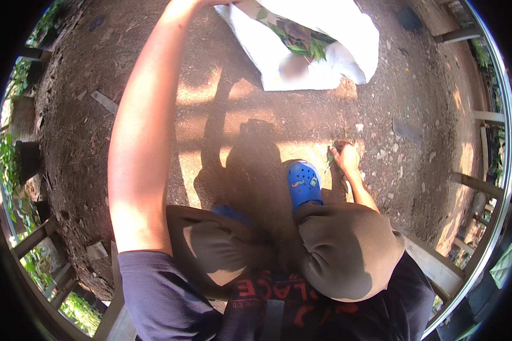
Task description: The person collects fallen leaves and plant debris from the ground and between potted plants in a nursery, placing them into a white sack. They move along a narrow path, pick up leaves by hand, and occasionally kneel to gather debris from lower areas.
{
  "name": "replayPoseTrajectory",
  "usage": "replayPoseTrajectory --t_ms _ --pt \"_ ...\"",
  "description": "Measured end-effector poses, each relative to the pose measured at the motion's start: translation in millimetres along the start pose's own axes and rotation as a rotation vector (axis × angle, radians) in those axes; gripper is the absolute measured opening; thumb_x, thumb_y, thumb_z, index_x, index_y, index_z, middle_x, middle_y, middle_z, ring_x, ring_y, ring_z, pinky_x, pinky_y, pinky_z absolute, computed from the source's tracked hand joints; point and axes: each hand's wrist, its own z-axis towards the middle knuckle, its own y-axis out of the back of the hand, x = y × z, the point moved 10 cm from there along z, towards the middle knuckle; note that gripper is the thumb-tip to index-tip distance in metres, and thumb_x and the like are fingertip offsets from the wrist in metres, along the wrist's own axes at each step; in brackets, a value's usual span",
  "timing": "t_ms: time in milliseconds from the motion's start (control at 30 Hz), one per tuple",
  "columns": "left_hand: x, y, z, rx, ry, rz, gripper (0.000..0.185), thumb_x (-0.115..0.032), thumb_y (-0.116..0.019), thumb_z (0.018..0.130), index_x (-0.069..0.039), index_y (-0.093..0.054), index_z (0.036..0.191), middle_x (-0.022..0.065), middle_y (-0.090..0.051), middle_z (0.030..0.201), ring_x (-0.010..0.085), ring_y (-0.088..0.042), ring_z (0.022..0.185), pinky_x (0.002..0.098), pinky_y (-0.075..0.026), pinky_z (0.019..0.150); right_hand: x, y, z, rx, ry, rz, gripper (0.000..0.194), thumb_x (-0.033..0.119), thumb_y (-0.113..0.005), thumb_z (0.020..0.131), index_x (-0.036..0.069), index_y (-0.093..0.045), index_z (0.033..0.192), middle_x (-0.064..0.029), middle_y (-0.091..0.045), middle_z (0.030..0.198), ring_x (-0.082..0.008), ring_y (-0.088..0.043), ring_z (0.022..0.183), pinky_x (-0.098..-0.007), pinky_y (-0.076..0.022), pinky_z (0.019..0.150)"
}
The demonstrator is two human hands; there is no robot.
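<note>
A white sack (pixel 350 47) lies on its side on the dirt ahead of me, its mouth towards me. Green and brown leaves (pixel 309 42) show inside it, and a blurred round patch covers part of its lower lip. At the picture's top edge my left hand (pixel 205 2), mostly cut off, grips the sack's left rim. Low beside my blue clog (pixel 304 181), my right hand (pixel 347 157) is at the ground with its fingers closed around a few leaves (pixel 330 158). Its fingertips are partly hidden by the leaves.
Bare soil (pixel 247 106) with small stones spreads around my feet. A flat wooden piece (pixel 104 102) lies left, a dark flat scrap (pixel 407 131) right. Black plant pots (pixel 27 162) and wooden rails (pixel 480 185) line the sides. A wooden plank (pixel 431 260) runs beside my right leg.
</note>
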Motion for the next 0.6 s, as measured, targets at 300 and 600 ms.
replayPoseTrajectory --t_ms 300,600 --pt "-4.8 0.0 1.5 0.012 0.001 -0.032 0.040 -0.031 -0.065 0.074 -0.010 -0.061 0.109 0.0154 -0.061 0.107 0.0295 -0.058 0.097 0.0372 -0.046 0.087 30.3 -8.1 -36.8 -0.119 0.194 0.003 0.055 0.039 -0.071 0.070 0.002 -0.058 0.109 -0.0202 -0.053 0.114 -0.0331 -0.059 0.096 -0.0405 -0.0492 0.081" --pt "3.5 5.9 -4.5 0.037 0.027 -0.060 0.039 -0.029 -0.065 0.075 -0.010 -0.061 0.109 0.0150 -0.061 0.108 0.0289 -0.058 0.098 0.0369 -0.046 0.088 35.9 -36.5 -30.1 -0.143 0.376 0.394 0.019 0.011 -0.055 0.080 0.000 -0.063 0.094 -0.0070 -0.056 0.072 -0.0182 -0.055 0.059 -0.0308 -0.0447 0.054"
